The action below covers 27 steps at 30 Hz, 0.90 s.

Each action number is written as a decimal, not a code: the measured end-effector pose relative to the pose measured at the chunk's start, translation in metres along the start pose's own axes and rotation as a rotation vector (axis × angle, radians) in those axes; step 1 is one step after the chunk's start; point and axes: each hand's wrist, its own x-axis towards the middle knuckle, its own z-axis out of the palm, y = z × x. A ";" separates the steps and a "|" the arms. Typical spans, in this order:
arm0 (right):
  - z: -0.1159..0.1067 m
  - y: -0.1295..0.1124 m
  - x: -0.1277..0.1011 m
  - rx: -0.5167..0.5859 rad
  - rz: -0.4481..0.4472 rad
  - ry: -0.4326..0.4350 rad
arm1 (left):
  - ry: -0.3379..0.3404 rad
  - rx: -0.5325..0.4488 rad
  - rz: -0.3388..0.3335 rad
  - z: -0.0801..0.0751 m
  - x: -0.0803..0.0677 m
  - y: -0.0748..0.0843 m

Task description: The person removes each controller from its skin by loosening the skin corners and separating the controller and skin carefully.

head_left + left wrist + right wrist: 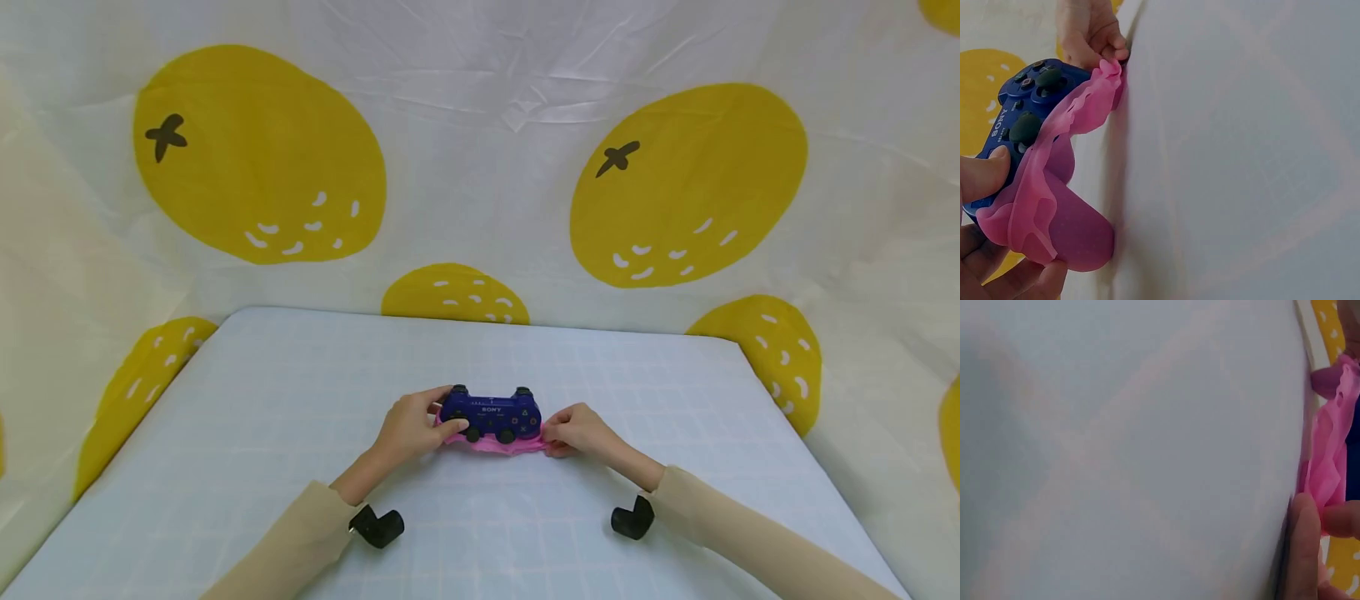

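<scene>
Controller: blue gamepad [491, 414] lies mid-surface, long axis running left to right between both hands; half out of its cover
Cover: pink silicone skin [501, 445] bunched under it, on the near side
Left hand [411, 426]: grip closed on the controller's left end; thumb on its face
Right hand [581, 431]: fingertips pinching the skin's right edge
Surface: pale checked cloth [300, 400]

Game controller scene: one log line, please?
left hand: grips blue controller | right hand: pinches pink silicone cover | cover partly off, under controller | on table
</scene>
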 end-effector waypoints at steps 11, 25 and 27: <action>-0.017 -0.006 -0.005 0.047 -0.022 -0.145 | 0.003 -0.034 -0.030 -0.002 -0.001 0.002; -0.022 -0.018 -0.002 -0.001 -0.199 -0.158 | -0.057 -0.114 -0.036 -0.003 0.003 -0.002; -0.019 -0.016 -0.001 -0.009 -0.237 -0.142 | -0.074 -0.122 -0.030 -0.004 0.004 -0.003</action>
